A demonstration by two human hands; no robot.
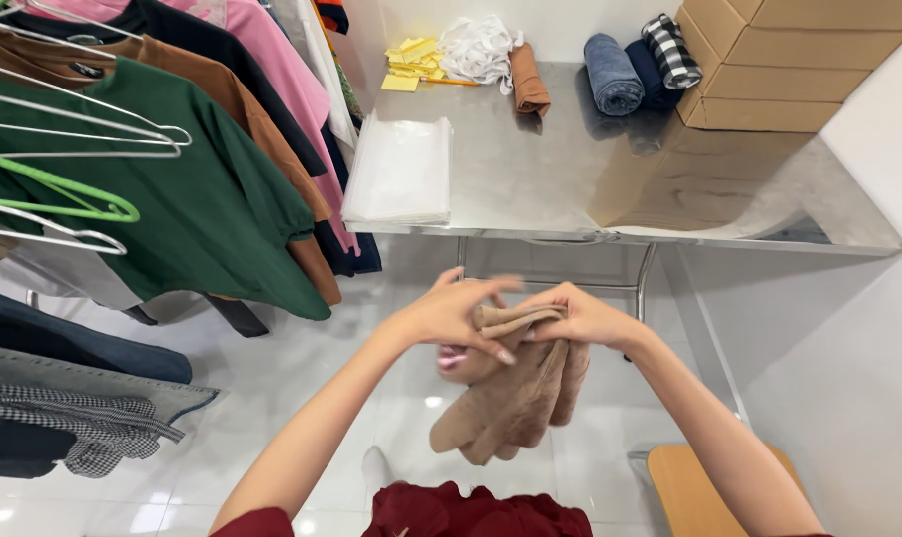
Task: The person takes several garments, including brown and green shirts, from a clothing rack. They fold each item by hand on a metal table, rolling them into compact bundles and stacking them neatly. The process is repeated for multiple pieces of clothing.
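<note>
Both my hands hold a tan, soft garment in the air in front of me, below the steel table's near edge. My left hand grips its upper left part with fingers partly spread and blurred. My right hand is closed on the bunched top of the cloth. The rest of the garment hangs down in folds between my forearms.
A steel table carries a stack of clear plastic bags, yellow tags, a white bundle, rolled brown, blue and checked cloths, and cardboard boxes. Hanging shirts fill the left. A wooden stool stands at lower right.
</note>
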